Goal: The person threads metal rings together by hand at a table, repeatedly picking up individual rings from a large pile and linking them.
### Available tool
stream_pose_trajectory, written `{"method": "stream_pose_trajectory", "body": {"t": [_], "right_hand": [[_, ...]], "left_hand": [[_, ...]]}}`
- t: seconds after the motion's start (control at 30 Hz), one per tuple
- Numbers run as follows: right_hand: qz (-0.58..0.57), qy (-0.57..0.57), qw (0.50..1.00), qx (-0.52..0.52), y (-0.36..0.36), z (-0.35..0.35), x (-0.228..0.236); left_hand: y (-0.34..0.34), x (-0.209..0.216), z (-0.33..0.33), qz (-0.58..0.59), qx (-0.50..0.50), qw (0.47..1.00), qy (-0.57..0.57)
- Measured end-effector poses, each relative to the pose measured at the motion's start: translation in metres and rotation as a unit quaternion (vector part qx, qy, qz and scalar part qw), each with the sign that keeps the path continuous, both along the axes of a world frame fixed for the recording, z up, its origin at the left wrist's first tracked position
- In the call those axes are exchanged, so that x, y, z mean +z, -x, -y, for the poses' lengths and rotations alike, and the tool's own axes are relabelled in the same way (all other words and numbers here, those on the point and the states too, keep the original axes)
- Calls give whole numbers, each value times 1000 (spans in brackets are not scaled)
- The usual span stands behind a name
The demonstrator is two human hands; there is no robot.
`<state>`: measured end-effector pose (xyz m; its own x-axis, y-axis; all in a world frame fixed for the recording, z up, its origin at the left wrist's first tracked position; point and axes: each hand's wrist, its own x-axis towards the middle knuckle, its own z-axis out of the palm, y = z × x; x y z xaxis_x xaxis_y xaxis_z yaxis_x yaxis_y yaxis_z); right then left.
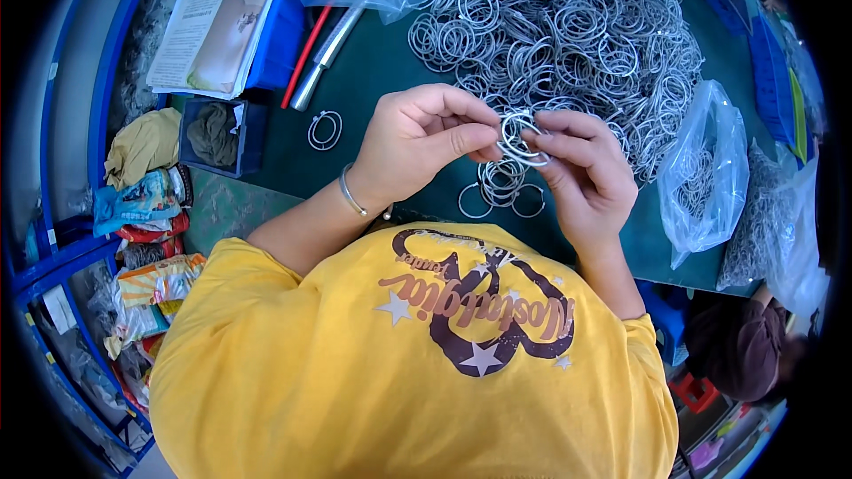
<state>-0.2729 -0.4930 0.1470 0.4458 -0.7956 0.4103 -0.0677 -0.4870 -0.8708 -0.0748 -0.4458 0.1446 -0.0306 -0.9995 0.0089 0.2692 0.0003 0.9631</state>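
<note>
My left hand (435, 135) and my right hand (587, 168) meet at mid-table, both closed on a small bunch of shiny metal rings (511, 147). The left thumb and forefinger pinch its left side, while my right thumb and fingers hold its right side. How many rings are in the bunch I cannot tell. Just below lie several loose rings (504, 184), close to the table's near edge. Beyond my hands spreads a large heap of similar metal rings (568, 35). Off to the left of my left hand, a few rings (325, 130) lie together on the green table (373, 62).
A red stick (306, 58) and a silver tapered rod (321, 66) lie at the back left, beside a blue bin (277, 40) with papers (213, 22). A box (222, 137) holds dark cloth. Clear bags (706, 168) stand at right. Another person's dark sleeve (737, 346) shows lower right.
</note>
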Motion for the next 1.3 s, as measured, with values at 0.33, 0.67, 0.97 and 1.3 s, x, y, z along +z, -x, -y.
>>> {"method": "stream_pose_trajectory", "body": {"t": [0.33,0.67,0.97,1.3], "right_hand": [[117,-254,960,18,2,-12,3],[80,-157,984,-11,3,-12,-3],[72,9,996,-52,-2,-10,-2],[167,-356,918,42,8,-8,4]], "left_hand": [[1,3,-5,-32,27,998,37],[-1,8,-4,105,22,987,117],[2,11,-4,-9,18,1000,1],[4,11,-5,8,29,998,57]]}}
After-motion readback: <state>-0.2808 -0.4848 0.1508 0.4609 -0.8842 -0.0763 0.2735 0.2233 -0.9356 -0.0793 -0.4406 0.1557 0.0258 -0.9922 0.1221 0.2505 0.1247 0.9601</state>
